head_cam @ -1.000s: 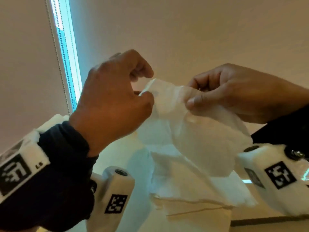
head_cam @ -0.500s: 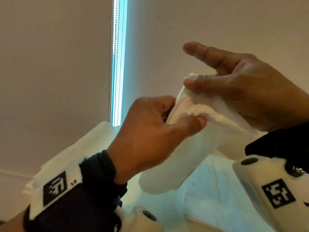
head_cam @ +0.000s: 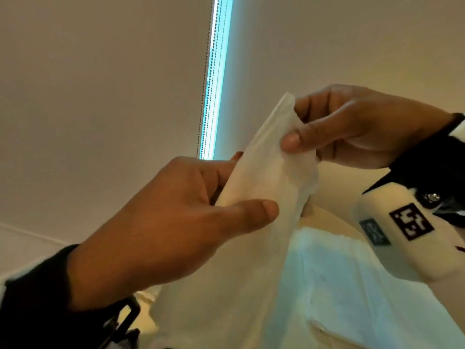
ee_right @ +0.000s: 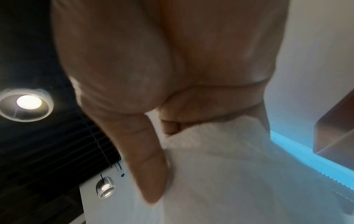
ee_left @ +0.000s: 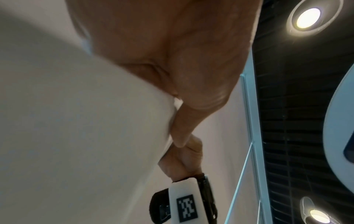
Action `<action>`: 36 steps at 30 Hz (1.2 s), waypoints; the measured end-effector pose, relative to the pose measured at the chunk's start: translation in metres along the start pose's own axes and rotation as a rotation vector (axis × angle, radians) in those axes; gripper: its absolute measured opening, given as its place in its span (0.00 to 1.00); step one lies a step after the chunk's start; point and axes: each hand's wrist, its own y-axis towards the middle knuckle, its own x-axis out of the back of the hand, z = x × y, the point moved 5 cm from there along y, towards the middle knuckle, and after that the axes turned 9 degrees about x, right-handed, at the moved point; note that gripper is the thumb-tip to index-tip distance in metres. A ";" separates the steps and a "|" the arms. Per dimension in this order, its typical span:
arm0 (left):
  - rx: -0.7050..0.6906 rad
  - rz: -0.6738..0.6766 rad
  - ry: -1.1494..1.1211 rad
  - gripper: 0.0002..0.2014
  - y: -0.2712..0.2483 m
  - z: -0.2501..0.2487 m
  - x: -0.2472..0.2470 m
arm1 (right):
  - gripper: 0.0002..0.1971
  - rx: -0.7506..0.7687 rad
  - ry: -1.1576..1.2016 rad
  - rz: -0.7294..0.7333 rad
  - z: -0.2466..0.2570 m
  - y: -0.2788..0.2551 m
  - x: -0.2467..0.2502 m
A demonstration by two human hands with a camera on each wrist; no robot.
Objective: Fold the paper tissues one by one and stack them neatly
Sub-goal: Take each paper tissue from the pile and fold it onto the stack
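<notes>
A white paper tissue [head_cam: 266,177] hangs in the air between both hands, folded into a long strip that slants up to the right. My left hand [head_cam: 241,197] pinches its lower part between thumb and fingers. My right hand [head_cam: 293,127] pinches its upper end, thumb in front. Seen from the left wrist, the tissue [ee_left: 76,136] fills the left side beside my left hand [ee_left: 178,134]. The right wrist view has my right hand [ee_right: 164,159] with its thumb pressed on the tissue [ee_right: 229,174].
More white tissue sheets [head_cam: 339,285] lie spread below the hands at lower right. A pale roller blind [head_cam: 100,96] with a bright blue-lit gap [head_cam: 216,79] fills the background. Ceiling lamps [ee_left: 306,16] shine overhead.
The tissue has gone from a loose open sheet to a narrow folded strip. My right hand has closed its fingers on the upper end, and my left thumb has shifted lower along the strip.
</notes>
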 end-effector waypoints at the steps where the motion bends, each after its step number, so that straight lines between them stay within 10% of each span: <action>1: 0.004 -0.047 0.011 0.11 -0.007 0.003 0.009 | 0.08 0.002 0.023 -0.035 -0.001 0.007 0.002; 10: 0.022 -0.507 -0.062 0.19 -0.036 0.030 0.078 | 0.09 -0.089 0.074 -0.161 -0.035 0.068 0.007; 16: 0.158 -0.515 0.180 0.11 -0.035 0.055 0.083 | 0.03 -0.224 -0.157 -0.342 -0.076 0.103 -0.002; 36: 0.489 -0.351 0.950 0.08 -0.030 0.084 0.076 | 0.19 -0.439 -0.817 -0.143 -0.159 0.119 -0.042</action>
